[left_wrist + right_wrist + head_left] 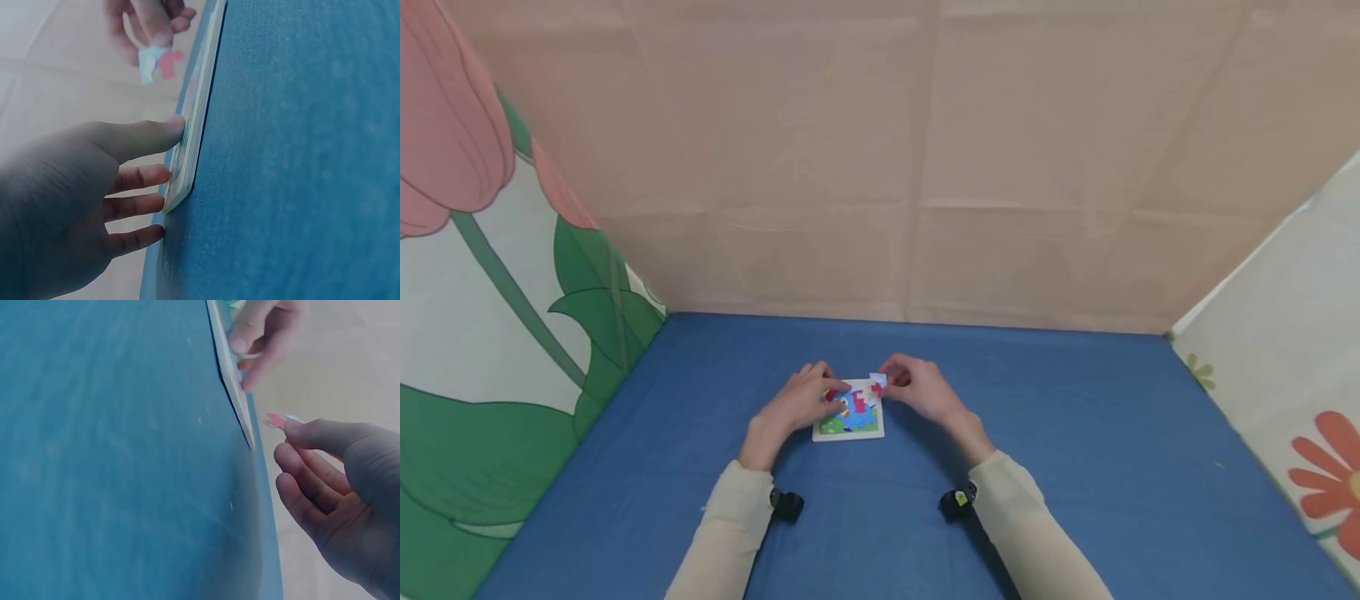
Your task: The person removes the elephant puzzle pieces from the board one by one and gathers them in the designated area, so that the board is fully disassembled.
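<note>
A small square jigsaw puzzle with a pale frame (850,437) lies on the blue table, its picture a blue animal with red parts over green ground. My left hand (797,400) rests on its left side, thumb on the picture. In the left wrist view, that hand's fairly straight fingers (139,205) reach to the frame's edge. Between thumb and fingertips my right hand (928,392) pinches a light-blue and red puzzle piece (877,382), at the top right corner of the frame. The right wrist view shows the piece (275,420) held above the board, the other fingers loosely curled.
Blue cloth (1060,467) covers the table around the puzzle. A beige sheet (917,167) hangs behind its far edge. Printed flower panels stand on the left (497,333) and right (1285,375). Both wrists carry small black cameras.
</note>
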### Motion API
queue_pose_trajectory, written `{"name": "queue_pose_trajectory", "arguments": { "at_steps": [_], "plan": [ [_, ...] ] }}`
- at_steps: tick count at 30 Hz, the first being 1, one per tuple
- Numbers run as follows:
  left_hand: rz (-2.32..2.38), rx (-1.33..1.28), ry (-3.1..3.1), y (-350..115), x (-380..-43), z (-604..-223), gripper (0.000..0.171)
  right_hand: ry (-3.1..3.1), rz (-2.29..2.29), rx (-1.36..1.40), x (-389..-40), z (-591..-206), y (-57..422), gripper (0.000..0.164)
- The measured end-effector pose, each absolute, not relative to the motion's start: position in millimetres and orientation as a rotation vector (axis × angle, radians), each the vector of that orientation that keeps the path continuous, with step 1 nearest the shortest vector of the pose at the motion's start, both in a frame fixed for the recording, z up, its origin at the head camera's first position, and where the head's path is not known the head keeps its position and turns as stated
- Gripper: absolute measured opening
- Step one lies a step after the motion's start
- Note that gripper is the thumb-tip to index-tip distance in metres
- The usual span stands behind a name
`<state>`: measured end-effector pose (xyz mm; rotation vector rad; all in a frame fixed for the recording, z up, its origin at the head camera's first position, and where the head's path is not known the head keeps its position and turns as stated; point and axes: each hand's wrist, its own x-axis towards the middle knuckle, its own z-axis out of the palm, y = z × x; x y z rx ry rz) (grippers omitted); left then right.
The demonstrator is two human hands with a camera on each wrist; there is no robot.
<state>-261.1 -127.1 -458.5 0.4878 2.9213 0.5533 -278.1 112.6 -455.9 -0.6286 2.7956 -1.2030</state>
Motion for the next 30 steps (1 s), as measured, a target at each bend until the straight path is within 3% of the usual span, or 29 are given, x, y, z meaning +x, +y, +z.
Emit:
{"name": "queue_pose_trajectory", "arguments": {
  "at_steps": [30],
  "plan": [
    [0.63,0.483,2.924,-127,-261,-461,0.04,2.863,-1.265,-0.463,-261,-452,190,0.02]
  ]
}}
